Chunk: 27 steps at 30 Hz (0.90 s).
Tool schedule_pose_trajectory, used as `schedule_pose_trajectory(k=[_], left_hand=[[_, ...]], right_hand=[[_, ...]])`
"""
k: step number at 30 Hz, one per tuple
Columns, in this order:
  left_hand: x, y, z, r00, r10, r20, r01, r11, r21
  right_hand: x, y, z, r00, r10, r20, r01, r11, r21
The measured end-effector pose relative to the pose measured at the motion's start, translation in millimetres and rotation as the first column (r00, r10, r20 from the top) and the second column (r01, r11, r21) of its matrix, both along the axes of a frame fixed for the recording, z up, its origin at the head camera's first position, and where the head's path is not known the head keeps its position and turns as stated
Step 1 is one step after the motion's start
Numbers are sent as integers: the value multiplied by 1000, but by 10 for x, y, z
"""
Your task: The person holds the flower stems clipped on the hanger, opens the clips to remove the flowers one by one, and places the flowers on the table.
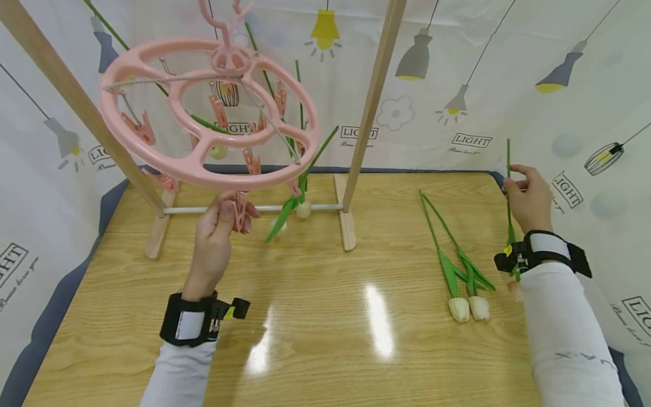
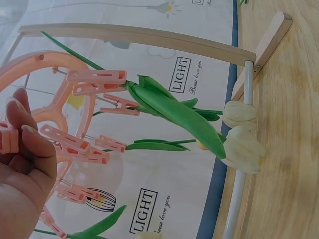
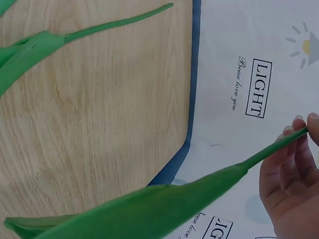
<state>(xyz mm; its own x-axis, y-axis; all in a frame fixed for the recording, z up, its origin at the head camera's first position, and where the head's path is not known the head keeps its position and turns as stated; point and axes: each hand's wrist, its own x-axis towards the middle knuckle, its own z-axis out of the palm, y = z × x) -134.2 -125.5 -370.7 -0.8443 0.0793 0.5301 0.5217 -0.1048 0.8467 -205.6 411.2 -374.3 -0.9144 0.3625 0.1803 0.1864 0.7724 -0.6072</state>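
**Inspector:** State of each grip?

**Assessor:** Left hand (image 1: pixel 216 237), left of centre in the head view: grip pinching a pink clip (image 1: pixel 240 212) below the front rim of the pink ring hanger (image 1: pixel 224 180). Whether the clip's mouth is parted cannot be told. Right hand (image 1: pixel 531 200), right side of the frame: grip pinching a tulip (image 1: pixel 508 155) by its bare stem.

**Inspector:** Location of the flowers?

**Assessor:** The pinched tulip is at far right, its bloom end toward the bottom of the frame and largely hidden by the wrist strap (image 1: pixel 549 246). Two loose tulips (image 1: pixel 459 310) lie on the tabletop (image 1: pixel 315 350), lower right of centre. The left wrist view shows hanging tulips (image 2: pixel 244 149) around its centre and right.

**Inspector:** Hazards?

**Assessor:** Three, in my judgement. The stem is thin and held near its end, so the weight of leaf and bloom could swivel it. A downward pull on the clip could tip the hanger, swinging the hung blooms against the white rod (image 1: pixel 325 207). A stem seated shallowly in any clip could slip out.
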Motion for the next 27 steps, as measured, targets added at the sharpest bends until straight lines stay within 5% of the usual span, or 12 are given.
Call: schedule_pose_trajectory(k=[12, 21, 27], left_hand=[[17, 5, 11, 1000, 0, 2, 0, 1000, -2], [19, -5, 14, 1000, 6, 8, -6, 1000, -9], [23, 3, 13, 1000, 2, 8, -2, 1000, 5]], right_hand=[[-15, -101, -170, 995, 89, -51, -82, 990, 116], [-55, -223, -442, 998, 47, -48, -42, 993, 106], [-38, -240, -552, 991, 130, -31, -122, 975, 187]])
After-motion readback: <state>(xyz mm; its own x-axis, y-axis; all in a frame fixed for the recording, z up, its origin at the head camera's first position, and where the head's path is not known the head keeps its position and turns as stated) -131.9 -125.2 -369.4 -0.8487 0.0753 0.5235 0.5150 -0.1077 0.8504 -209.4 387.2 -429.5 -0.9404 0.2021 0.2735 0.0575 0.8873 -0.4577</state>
